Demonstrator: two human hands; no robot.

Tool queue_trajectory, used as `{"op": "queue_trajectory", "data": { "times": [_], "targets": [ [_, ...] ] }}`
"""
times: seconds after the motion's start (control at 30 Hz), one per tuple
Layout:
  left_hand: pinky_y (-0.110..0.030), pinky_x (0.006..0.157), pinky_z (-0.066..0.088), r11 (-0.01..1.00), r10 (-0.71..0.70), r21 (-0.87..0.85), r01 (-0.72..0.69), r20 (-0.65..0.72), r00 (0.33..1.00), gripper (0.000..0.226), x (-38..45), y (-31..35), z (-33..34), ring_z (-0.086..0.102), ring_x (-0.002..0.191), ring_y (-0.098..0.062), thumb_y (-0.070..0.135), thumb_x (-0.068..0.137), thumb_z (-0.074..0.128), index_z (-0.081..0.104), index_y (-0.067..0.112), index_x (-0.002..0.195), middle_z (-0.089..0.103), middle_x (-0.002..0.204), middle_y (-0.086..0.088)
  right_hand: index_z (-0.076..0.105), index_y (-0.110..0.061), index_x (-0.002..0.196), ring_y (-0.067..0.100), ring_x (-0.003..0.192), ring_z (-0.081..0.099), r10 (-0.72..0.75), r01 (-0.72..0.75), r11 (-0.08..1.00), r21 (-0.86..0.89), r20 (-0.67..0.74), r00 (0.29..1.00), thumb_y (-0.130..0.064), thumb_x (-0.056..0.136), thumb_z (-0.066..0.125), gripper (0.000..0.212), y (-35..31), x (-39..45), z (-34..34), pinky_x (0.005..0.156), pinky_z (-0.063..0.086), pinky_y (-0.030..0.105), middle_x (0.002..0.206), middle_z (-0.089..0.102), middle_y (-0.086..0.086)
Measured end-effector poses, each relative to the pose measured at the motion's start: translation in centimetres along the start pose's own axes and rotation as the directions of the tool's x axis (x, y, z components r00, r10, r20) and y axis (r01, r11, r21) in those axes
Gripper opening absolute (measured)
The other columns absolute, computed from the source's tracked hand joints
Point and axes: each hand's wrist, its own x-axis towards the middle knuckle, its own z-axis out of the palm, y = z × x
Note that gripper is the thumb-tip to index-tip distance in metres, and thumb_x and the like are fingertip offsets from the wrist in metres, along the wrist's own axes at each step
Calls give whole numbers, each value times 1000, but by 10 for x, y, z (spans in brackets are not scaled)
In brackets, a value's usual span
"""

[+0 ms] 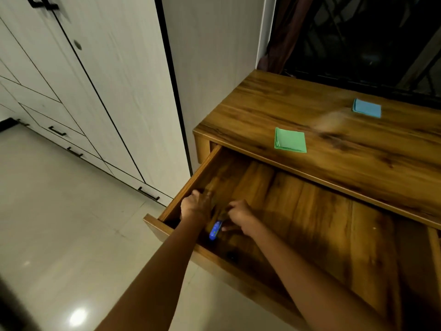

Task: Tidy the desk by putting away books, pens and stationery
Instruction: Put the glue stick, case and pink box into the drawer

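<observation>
Both my hands are inside the open wooden drawer [322,225] of the desk, near its left wall. My left hand [196,206] has its fingers curled around something dark and blurred that I cannot make out. My right hand [239,217] is closed, pinching the top end of a small blue item with dots [215,230] that points down toward the drawer floor. On the desk top [358,149] lie a green pad of square notes [290,140] and a blue pad of square notes [367,108].
White wardrobe doors and drawers with black handles [95,91] stand to the left of the desk. A pale tiled floor [59,223] lies below. A dark window with a curtain [358,32] is behind the desk.
</observation>
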Motion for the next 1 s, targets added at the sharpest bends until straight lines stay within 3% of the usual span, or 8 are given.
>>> {"op": "queue_trajectory", "data": {
  "times": [0.2,0.37,0.53,0.67,0.73,0.8,0.9,1.0],
  "targets": [
    [-38,79,56,990,-39,133,37,14,999,76,6,6,4,62,98,-28,25,84,68,23,15,144,61,114,-9,53,1,71,10,19,43,81,-81,996,-35,1,997,-1,97,28,35,4,-6,11,26,39,19,30,52,1],
    [-34,69,56,978,-108,182,97,50,993,43,12,10,0,67,92,-24,23,86,65,51,13,125,67,105,-3,49,-1,68,28,64,71,192,-192,981,-7,116,975,-19,101,26,44,-2,-3,11,61,55,30,81,70,19],
    [-29,64,55,978,-83,193,75,33,996,17,17,9,-4,69,78,-19,24,94,53,65,15,102,69,90,-1,44,-12,71,7,30,56,200,-190,979,-70,203,958,-5,97,47,27,3,-1,13,55,55,22,33,56,-2],
    [-33,70,53,980,169,119,-159,-88,982,35,23,13,-4,65,93,-24,12,96,47,45,13,131,53,124,-9,44,-6,70,33,114,61,216,-205,976,-77,205,955,-2,96,47,27,1,3,18,101,44,32,91,65,30],
    [-33,72,52,961,258,116,-249,-63,964,36,26,13,-4,64,93,-23,11,95,50,46,17,130,54,124,-7,44,-5,71,34,127,50,249,-232,967,-106,197,948,-8,99,44,28,-4,5,17,108,37,33,84,59,22],
    [-35,77,52,963,253,103,-248,-38,967,28,32,14,-5,63,100,-24,12,95,49,53,17,123,58,121,-5,47,-5,74,25,115,61,292,-282,956,-78,190,937,-23,102,33,37,-8,10,10,100,44,25,84,64,20],
    [-38,85,52,977,210,35,-208,-61,976,25,39,10,-10,63,106,-27,13,97,46,57,14,120,61,120,-6,50,-5,80,13,37,62,262,-262,965,-3,87,961,-14,100,34,27,-16,16,-12,43,51,20,49,60,11],
    [-38,88,51,983,180,-20,-181,-51,982,28,46,3,-15,62,109,-26,14,93,53,55,14,122,59,123,-5,52,-1,83,12,23,52,222,-222,975,26,25,975,-1,97,39,19,-17,19,-27,30,45,21,41,57,10]
  ]
}}
